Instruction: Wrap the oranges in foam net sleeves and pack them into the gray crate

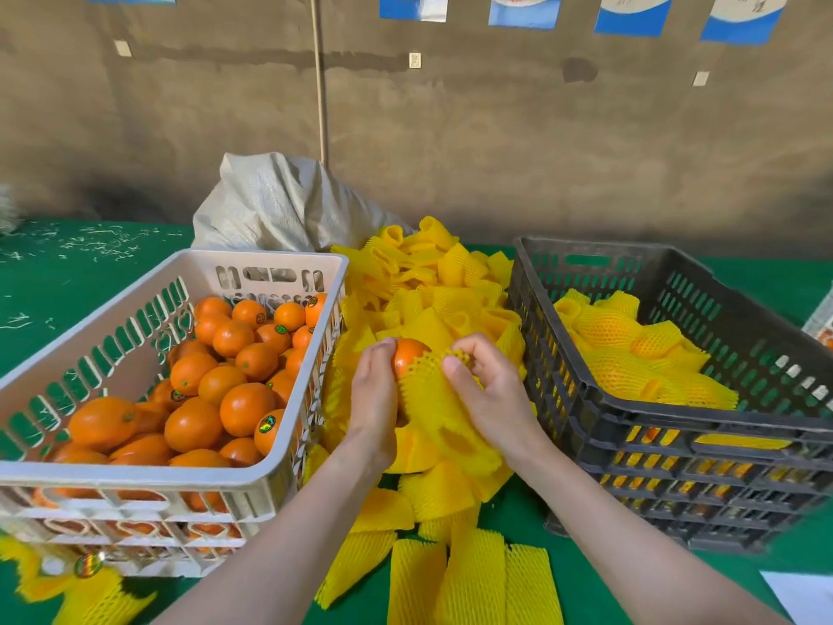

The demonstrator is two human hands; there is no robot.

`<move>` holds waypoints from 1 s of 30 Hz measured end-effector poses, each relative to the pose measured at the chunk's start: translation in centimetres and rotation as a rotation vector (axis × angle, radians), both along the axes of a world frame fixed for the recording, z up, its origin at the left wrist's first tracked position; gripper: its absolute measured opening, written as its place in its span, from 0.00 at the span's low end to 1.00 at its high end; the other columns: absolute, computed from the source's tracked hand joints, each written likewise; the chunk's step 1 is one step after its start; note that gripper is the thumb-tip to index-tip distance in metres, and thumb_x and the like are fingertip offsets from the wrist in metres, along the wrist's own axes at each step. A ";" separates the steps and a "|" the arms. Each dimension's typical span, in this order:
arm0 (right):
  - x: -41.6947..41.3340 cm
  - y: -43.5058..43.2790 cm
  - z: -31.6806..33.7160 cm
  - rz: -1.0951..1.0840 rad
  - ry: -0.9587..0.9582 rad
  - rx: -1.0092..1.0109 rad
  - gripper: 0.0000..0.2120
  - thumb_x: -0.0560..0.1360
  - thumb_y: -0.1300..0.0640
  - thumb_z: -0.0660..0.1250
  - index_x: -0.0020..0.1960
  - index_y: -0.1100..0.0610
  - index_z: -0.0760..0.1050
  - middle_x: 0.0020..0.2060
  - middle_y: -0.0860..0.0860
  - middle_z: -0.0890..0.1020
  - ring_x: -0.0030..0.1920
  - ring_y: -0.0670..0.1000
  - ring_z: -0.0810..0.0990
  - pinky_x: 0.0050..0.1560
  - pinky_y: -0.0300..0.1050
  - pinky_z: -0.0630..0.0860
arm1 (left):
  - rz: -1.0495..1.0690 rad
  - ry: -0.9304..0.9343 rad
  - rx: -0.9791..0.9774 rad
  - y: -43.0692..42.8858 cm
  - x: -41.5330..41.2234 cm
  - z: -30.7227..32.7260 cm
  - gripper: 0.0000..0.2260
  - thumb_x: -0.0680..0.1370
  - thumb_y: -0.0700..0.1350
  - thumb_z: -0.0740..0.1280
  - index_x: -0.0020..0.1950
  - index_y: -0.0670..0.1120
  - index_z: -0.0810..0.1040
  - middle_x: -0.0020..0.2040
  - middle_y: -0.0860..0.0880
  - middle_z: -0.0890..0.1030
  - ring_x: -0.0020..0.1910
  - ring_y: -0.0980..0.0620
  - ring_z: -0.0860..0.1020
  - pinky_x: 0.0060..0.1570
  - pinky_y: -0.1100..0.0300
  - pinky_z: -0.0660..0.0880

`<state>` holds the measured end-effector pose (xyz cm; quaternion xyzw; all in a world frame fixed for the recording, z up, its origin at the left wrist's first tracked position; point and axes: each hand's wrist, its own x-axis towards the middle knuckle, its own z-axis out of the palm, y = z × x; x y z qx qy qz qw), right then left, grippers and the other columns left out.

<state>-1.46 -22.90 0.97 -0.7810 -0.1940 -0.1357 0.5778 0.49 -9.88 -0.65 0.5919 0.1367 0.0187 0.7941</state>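
My left hand grips an orange in the middle of the view, above a heap of yellow foam net sleeves. My right hand pinches the rim of one yellow sleeve, which covers the lower part of that orange. The white crate on the left holds several bare oranges. On the right, the gray crate holds several sleeved oranges.
A green tabletop carries both crates. A grey woven sack lies behind the sleeve heap against the brown wall. Flat sleeves lie near the front edge. A white sheet shows at the bottom right.
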 end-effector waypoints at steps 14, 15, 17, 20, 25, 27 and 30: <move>1.1 -0.4 -0.3 0.023 0.160 0.105 0.27 0.67 0.30 0.61 0.45 0.54 0.71 0.38 0.55 0.76 0.39 0.54 0.75 0.40 0.58 0.75 | -0.404 -0.100 -0.373 -0.4 -1.2 -0.3 0.32 0.71 0.61 0.63 0.72 0.47 0.65 0.65 0.44 0.76 0.63 0.45 0.76 0.59 0.47 0.75; 1.1 -0.5 -0.4 0.012 0.194 0.168 0.18 0.74 0.40 0.61 0.45 0.56 0.71 0.38 0.56 0.76 0.39 0.54 0.75 0.40 0.61 0.76 | -0.409 -0.128 -0.331 -0.5 -1.3 -0.6 0.33 0.70 0.57 0.67 0.72 0.49 0.62 0.66 0.45 0.75 0.62 0.46 0.76 0.56 0.49 0.77; 0.9 -0.5 -0.6 -0.017 0.202 0.239 0.06 0.79 0.56 0.59 0.44 0.57 0.70 0.38 0.53 0.75 0.36 0.47 0.78 0.34 0.51 0.80 | -0.403 -0.184 -0.231 -0.6 -1.4 -1.0 0.34 0.68 0.52 0.70 0.71 0.53 0.60 0.65 0.48 0.73 0.61 0.48 0.76 0.51 0.54 0.79; 0.4 -0.2 -1.4 -0.144 0.125 0.098 0.06 0.79 0.56 0.61 0.43 0.50 0.69 0.35 0.46 0.75 0.33 0.37 0.75 0.31 0.33 0.71 | -0.344 -0.283 -0.045 -1.0 -1.3 -1.4 0.30 0.66 0.57 0.69 0.66 0.57 0.64 0.63 0.49 0.71 0.59 0.49 0.76 0.47 0.59 0.79; -0.1 -0.4 -0.6 -0.293 -0.093 0.096 0.18 0.73 0.32 0.55 0.42 0.46 0.67 0.38 0.50 0.77 0.38 0.48 0.75 0.37 0.43 0.72 | -0.385 -0.284 -0.081 -0.6 -1.2 -1.4 0.35 0.67 0.66 0.69 0.69 0.52 0.68 0.65 0.45 0.74 0.60 0.43 0.76 0.55 0.45 0.75; 0.4 -0.7 -0.1 -0.318 -0.113 0.147 0.26 0.68 0.25 0.52 0.43 0.47 0.68 0.39 0.48 0.76 0.41 0.47 0.75 0.39 0.43 0.72 | -0.406 -0.256 -0.139 -0.5 -1.1 -1.5 0.29 0.72 0.62 0.63 0.70 0.50 0.67 0.67 0.43 0.73 0.60 0.42 0.75 0.57 0.44 0.72; 0.5 -0.4 0.0 -0.367 -0.131 0.081 0.19 0.74 0.35 0.55 0.44 0.51 0.68 0.36 0.45 0.75 0.37 0.40 0.74 0.38 0.47 0.71 | -0.384 -0.153 -0.294 -1.5 -1.3 -0.7 0.25 0.77 0.58 0.57 0.71 0.47 0.68 0.63 0.44 0.78 0.61 0.46 0.78 0.55 0.49 0.77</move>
